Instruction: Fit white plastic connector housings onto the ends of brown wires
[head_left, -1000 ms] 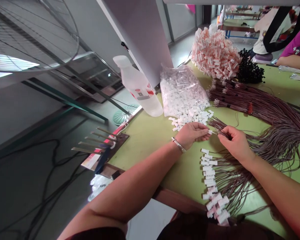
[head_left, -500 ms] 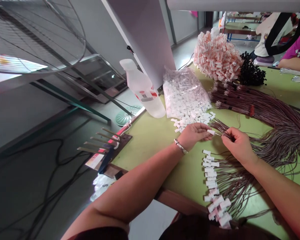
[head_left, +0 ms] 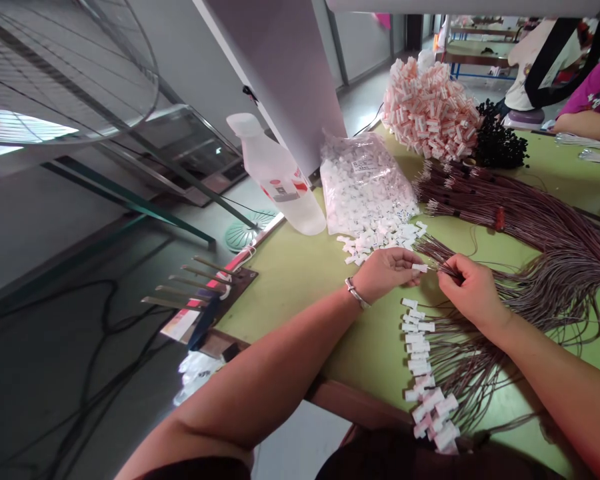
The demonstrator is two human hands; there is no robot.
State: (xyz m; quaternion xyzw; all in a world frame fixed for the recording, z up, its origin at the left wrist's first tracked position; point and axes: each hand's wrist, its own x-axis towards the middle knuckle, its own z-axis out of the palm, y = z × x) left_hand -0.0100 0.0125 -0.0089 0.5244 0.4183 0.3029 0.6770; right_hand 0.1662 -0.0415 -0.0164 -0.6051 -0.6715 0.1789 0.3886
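My left hand point(head_left: 387, 270) pinches a small white connector point(head_left: 420, 268) just above the green table point(head_left: 300, 273). My right hand point(head_left: 467, 290) pinches the end of a thin brown wire point(head_left: 443, 268) right at that connector. Below the hands lies a row of brown wires with white connectors fitted point(head_left: 423, 353). A loose heap of white connectors point(head_left: 383, 239) spills from a clear bag point(head_left: 365, 180) just beyond my left hand. A thick bundle of brown wires point(head_left: 540, 240) stretches to the right.
A clear plastic bottle point(head_left: 280, 177) lies near the table's left edge. A pink-and-white pile of parts point(head_left: 427, 110) and a black pile point(head_left: 500, 143) sit at the back. Another person's arm point(head_left: 585, 123) rests at the far right. A metal comb-like rack point(head_left: 200, 287) hangs off the left edge.
The hands stay together at the same spot; the connector and wire end remain pinched between them. Only the camera has shifted slightly.
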